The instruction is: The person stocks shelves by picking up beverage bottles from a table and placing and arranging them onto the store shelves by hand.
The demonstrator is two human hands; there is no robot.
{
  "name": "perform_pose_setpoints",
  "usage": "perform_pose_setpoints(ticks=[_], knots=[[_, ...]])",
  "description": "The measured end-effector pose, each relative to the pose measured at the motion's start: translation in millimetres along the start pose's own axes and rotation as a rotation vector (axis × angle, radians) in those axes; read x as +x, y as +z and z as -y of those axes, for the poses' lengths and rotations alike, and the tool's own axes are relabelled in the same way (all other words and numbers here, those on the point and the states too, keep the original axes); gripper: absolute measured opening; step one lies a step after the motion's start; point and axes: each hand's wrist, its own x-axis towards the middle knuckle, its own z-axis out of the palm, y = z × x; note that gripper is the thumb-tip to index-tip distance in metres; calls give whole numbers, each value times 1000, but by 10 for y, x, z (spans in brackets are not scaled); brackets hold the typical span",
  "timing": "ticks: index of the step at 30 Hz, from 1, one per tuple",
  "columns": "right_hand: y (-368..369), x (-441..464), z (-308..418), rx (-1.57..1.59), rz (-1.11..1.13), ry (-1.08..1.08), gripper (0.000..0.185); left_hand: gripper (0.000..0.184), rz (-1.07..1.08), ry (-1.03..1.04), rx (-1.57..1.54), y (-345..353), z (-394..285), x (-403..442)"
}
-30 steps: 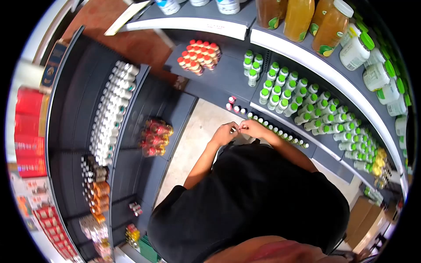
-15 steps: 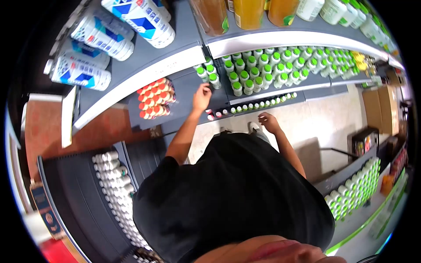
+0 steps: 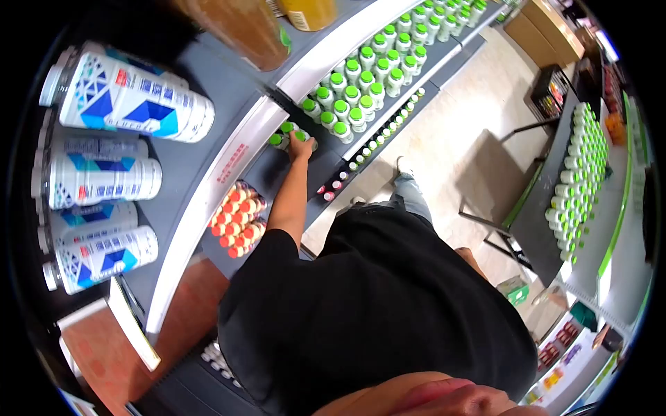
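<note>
Left hand (image 3: 301,147) at the lower shelf (image 3: 272,165), fingers wrapped on a green-capped bottle (image 3: 300,135), grasping it. Bottle is upright in a small green-capped cluster (image 3: 277,141), just beside the shelf divider. Hand covers part of it, so base contact with the shelf can't be told. Left arm reaches out past the red-capped bottles (image 3: 239,216), which sit packed together on the same shelf, nearer the body.

Right hand (image 3: 470,258) low by the right side, partly behind the black shirt (image 3: 374,298); its fingers are hidden, can't tell if released or clenched.

Bigger block of green-capped bottles (image 3: 365,102) past the divider, in rows. Row of small bottles (image 3: 380,140) below it, along the lower ledge. Upper shelf (image 3: 201,158): white-and-blue bottles (image 3: 135,97) at left, large brown bottle (image 3: 243,31) and yellow bottle (image 3: 310,12) at top. Cardboard box (image 3: 543,31) and black crate (image 3: 550,93) on the floor (image 3: 444,121), upper right.
</note>
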Motion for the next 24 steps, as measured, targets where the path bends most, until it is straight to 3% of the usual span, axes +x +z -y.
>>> perform_pose_setpoints(ticks=[3, 5, 7, 9, 11, 14, 15, 17, 24], knots=[[258, 86, -324, 181, 88, 23, 24, 66, -72, -78, -20, -14, -120, -77], [359, 87, -153, 217, 111, -50, 24, 67, -73, -156, 29, -84, -227, -199], [320, -63, 501, -116, 38, -179, 24, 63, -95, -62, 2, 26, -87, -210], [320, 248, 972, -67, 41, -244, 21, 60, -70, 30, 28, -16, -76, -389], [296, 288, 1605, -100, -43, -461, 24, 57, -24, 66, 36, -49, -42, -544], [320, 676, 2473, -26, 20, -643, 26, 59, 37, 97, 36, -90, 74, -798], [362, 579, 2906, -74, 8, -650, 27, 59, 22, 127, 35, -109, 76, -884], [498, 133, 3605, -324, -117, -861, 30, 58, 50, 84, 8, -95, 174, -1001], [1868, -1001, 4971, -472, 118, -1335, 41, 52, -7, -32, -112, -23, 236, -1186]])
